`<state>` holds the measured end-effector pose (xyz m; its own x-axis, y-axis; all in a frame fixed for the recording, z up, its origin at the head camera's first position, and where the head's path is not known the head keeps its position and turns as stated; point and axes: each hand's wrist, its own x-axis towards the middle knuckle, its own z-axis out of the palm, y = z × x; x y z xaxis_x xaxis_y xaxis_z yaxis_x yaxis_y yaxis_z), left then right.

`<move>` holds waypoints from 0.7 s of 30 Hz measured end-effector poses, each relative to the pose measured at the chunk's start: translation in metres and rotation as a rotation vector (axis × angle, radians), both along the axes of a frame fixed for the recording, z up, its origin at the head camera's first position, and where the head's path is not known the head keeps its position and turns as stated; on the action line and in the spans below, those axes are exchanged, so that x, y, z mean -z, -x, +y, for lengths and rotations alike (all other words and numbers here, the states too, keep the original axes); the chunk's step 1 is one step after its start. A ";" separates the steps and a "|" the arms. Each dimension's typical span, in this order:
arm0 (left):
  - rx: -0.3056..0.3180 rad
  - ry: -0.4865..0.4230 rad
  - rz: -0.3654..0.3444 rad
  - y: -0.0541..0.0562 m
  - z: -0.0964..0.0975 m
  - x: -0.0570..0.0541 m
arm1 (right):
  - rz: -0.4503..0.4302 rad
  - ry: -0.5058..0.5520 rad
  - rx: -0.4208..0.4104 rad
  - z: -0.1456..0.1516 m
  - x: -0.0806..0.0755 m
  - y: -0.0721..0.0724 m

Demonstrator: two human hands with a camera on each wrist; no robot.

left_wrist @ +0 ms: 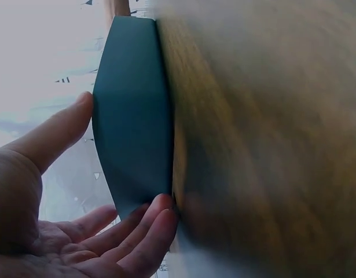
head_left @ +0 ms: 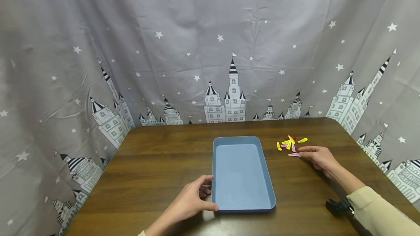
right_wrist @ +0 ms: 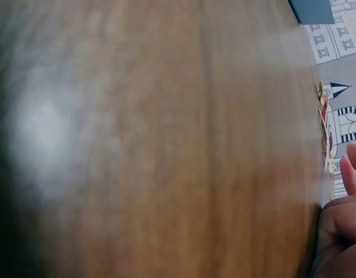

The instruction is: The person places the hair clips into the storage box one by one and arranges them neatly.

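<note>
grey curtain [head_left: 197, 28] backed the counter [head_left: 157, 159]. toward its front edge, the tray [head_left: 241, 177] was gripped by the left hand [head_left: 193, 197]; toward its far right corner, a pink clip [head_left: 293, 154] was reached by the right hand [head_left: 319, 158], pinching not discernible. seemingly little was done: all visible clips [head_left: 291, 140] were left outside the tray.

We list one shallow blue-grey rectangular tray [head_left: 241, 177], rounded corners, lying face up; to its right, yellow, pink and red snap hair clips [head_left: 288, 144], loosely heaped; nearer us, one pink snap clip [head_left: 294, 154], sideways.

The right wrist view's edge cuts off the right fingers [right_wrist: 352, 180].
</note>
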<state>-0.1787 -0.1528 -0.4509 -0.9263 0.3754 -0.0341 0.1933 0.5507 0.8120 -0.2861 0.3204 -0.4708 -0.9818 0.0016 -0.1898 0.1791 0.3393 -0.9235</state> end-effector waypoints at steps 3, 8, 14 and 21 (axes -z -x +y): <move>-0.012 -0.013 -0.014 -0.002 0.000 0.001 | -0.012 -0.017 0.002 -0.001 0.000 0.000; -0.027 -0.021 -0.009 -0.002 0.000 0.000 | -0.010 -0.038 0.016 -0.001 0.001 0.001; -0.007 -0.047 -0.014 0.001 -0.002 0.000 | -0.001 -0.045 0.019 -0.001 0.001 0.001; -0.002 -0.081 -0.043 0.002 -0.005 0.002 | -0.003 -0.035 0.023 -0.004 0.001 -0.001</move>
